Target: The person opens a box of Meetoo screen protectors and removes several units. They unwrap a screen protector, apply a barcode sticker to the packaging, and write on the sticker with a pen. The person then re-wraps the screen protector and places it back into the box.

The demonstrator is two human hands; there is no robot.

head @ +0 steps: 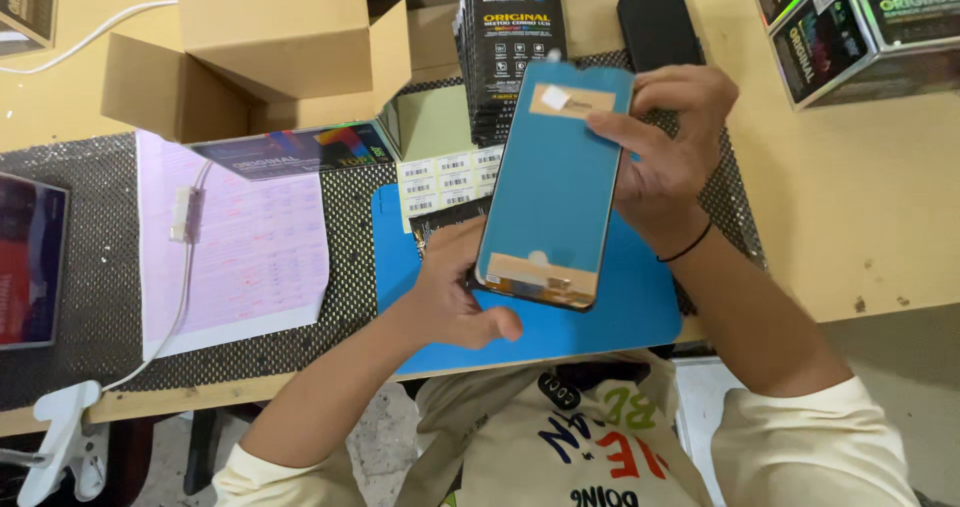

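Both hands are holding a phone screen panel (552, 182) with blue film above the blue mat (640, 317): left hand (455, 292) is gripping its lower edge, right hand (670, 147) is clasping its upper right side

Blue screen panel (552, 182) — blue mat (630, 317)

A flat phone display panel (553, 182), covered in blue protective film with tan strips at both ends, is held tilted above a blue mat, its lower end toward the person.
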